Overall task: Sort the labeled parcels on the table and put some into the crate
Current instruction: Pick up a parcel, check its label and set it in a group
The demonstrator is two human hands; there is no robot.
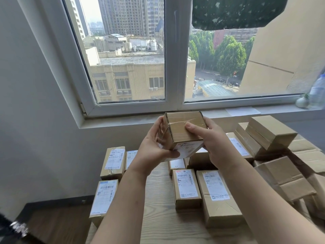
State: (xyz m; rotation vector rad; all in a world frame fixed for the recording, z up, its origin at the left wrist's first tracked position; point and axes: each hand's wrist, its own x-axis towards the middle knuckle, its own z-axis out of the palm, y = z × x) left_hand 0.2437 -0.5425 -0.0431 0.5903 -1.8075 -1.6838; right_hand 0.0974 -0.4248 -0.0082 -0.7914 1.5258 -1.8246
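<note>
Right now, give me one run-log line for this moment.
left hand, right hand: holding box raised | table: labeled parcels spread out | crate: not in view

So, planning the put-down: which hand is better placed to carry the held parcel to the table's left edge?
Probably left: the left hand grips the parcel on the side nearer that edge.

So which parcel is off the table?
The small taped parcel, gripped in the air between the left hand and right hand; the rest lie down on the table.

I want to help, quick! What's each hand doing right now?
Left hand: holds the small parcel.
Right hand: holds the same parcel.
</note>
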